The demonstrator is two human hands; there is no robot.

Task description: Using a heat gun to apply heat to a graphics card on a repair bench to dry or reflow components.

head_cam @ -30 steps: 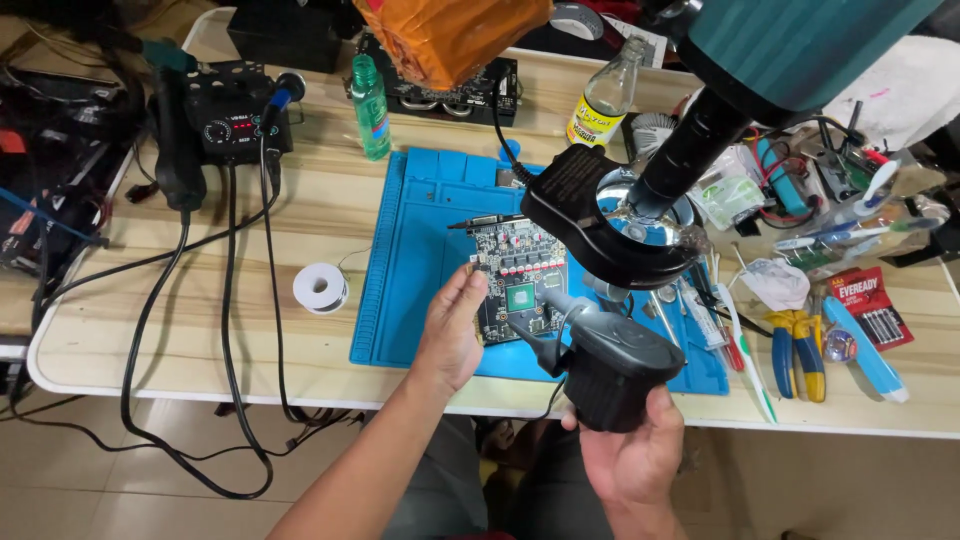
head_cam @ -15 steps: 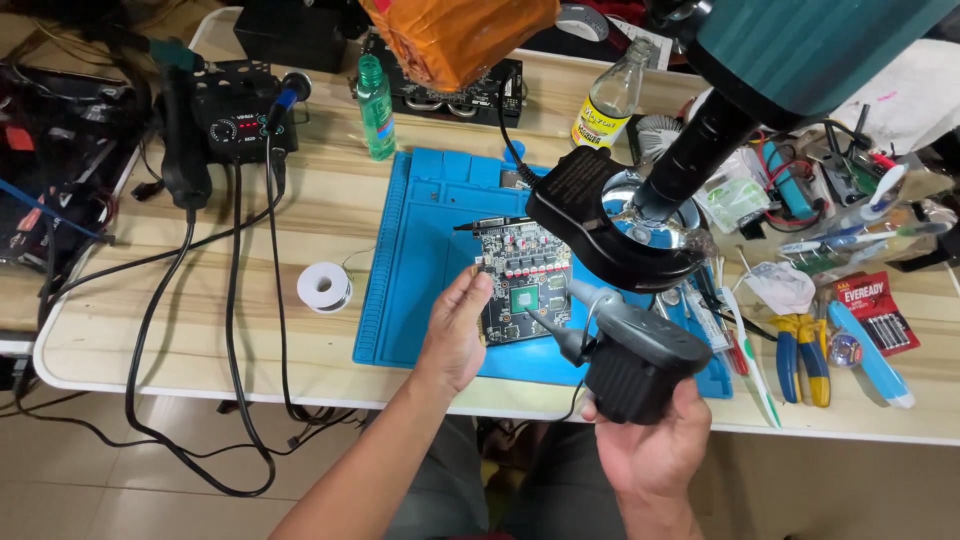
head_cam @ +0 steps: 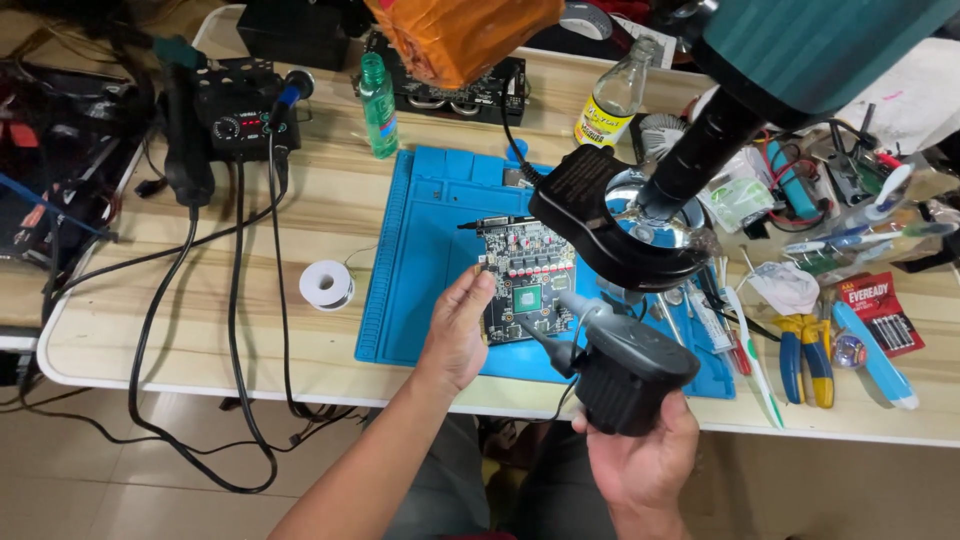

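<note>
While both hands grip: left (head_cam: 458,330) one circuit board (head_cam: 527,278), right (head_cam: 640,462) one black blower (head_cam: 625,378)

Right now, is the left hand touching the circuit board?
Touching. The head view shows the left hand with fingers on the left edge of the circuit board.

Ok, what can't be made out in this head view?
- Right edge of the dark square circuit board: hidden under the black microscope ring light.
- Right hand: its grip on the black handheld air blower is mostly hidden behind the blower's body.
- Orange wrapped object: cut off by the top edge.
</note>
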